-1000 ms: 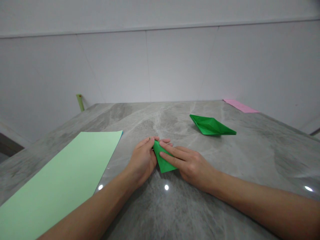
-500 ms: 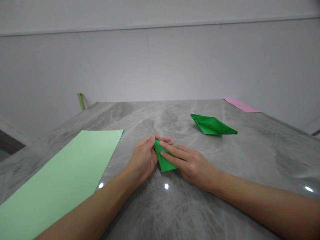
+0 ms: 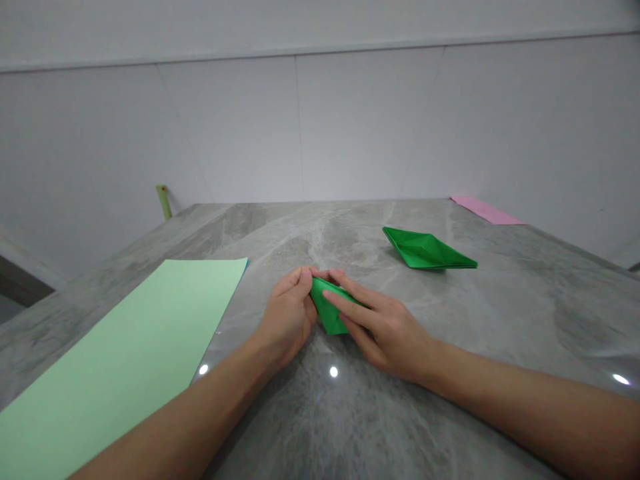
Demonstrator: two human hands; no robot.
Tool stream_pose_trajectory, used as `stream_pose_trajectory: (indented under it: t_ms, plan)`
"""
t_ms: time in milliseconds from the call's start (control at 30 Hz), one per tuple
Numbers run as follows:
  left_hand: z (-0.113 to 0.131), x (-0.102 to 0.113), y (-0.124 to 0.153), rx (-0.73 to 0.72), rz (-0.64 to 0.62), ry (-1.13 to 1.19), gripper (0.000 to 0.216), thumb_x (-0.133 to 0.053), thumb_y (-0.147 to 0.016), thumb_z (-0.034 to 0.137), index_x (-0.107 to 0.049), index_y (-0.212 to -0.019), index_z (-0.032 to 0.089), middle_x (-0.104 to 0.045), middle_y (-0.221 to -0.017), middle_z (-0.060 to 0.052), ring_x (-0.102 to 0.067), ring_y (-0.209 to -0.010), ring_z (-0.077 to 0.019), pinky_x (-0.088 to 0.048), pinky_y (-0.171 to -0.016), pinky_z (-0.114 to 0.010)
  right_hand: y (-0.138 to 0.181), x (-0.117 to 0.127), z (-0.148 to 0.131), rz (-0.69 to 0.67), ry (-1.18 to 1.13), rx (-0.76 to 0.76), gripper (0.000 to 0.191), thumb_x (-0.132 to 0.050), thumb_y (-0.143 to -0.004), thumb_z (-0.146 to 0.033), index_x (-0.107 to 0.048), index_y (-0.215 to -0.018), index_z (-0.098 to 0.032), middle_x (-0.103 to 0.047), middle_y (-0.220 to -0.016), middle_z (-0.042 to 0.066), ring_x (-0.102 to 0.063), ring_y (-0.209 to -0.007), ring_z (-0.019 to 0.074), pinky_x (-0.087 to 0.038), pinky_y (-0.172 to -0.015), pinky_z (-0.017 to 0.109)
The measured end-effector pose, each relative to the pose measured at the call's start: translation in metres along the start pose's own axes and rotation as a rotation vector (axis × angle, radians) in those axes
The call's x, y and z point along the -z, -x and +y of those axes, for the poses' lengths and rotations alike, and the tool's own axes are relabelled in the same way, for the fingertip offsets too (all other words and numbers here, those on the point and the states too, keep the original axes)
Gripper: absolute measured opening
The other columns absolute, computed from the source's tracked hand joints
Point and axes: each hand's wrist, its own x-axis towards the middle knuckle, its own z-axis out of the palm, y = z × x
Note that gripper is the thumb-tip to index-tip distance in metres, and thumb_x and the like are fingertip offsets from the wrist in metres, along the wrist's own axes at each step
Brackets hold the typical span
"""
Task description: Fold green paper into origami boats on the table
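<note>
A small folded piece of green paper [image 3: 330, 313] is held between both hands just above the grey marbled table. My left hand [image 3: 289, 310] pinches its upper left corner between thumb and fingers. From the other side my right hand [image 3: 387, 323] grips it, fingers lying along the front face and top edge; its thumb and the paper's right end are partly hidden. Beyond my right hand rests a folded green paper boat [image 3: 429, 251], pointed at both ends and touched by neither hand.
Light green paper sheets [image 3: 130, 347] lie on the table to the left, partly under my left forearm. A pink sheet [image 3: 487, 211] lies at the far right edge. A pale green strip [image 3: 163, 202] stands by the far left edge, and a white wall [image 3: 350, 127] closes the back.
The right fingers have shifted along the green paper, one now over its top edge. The paper has opened slightly and its lower corner has risen. My left hand keeps its pinch.
</note>
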Motion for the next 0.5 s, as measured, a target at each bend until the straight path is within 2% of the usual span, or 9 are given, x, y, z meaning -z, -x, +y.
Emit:
stream_pose_trajectory:
  t_ms: [133,233,500]
  plan:
    - [0.0014,-0.0017,0.0007,0.02,-0.023,0.004,0.013,-0.05,-0.093,0.017,-0.062,-0.09,0.012,-0.071,-0.107,-0.015,-0.067,-0.101,-0.0221,-0.05,-0.094,-0.037,-0.001,-0.0005,0.0005,0.021,-0.028,0.018,0.052,-0.045,-0.094,-0.006,-0.042,-0.145,-0.016,-0.042,-0.15,0.013,-0.04,-0.139,0.0219,-0.044,-0.11,0.04]
    - [0.0019,-0.0031,0.0,0.029,-0.002,0.0,0.015,-0.049,-0.093,0.012,-0.063,-0.098,0.01,-0.071,-0.109,-0.015,-0.067,-0.101,-0.0201,-0.048,-0.096,-0.036,-0.0009,-0.001,0.0017,0.048,-0.035,0.006,0.054,-0.046,-0.093,-0.007,-0.04,-0.146,-0.016,-0.044,-0.149,0.014,-0.042,-0.137,0.0224,-0.044,-0.11,0.041]
    - [0.0031,-0.0066,0.0004,0.018,0.012,0.014,0.025,-0.042,-0.096,0.013,-0.065,-0.088,0.01,-0.074,-0.099,-0.014,-0.07,-0.095,-0.0189,-0.049,-0.096,-0.034,-0.0024,-0.0007,0.0028,0.07,-0.065,0.026,0.061,-0.045,-0.092,-0.004,-0.036,-0.149,-0.023,-0.042,-0.151,0.008,-0.045,-0.135,0.0212,-0.045,-0.109,0.037]
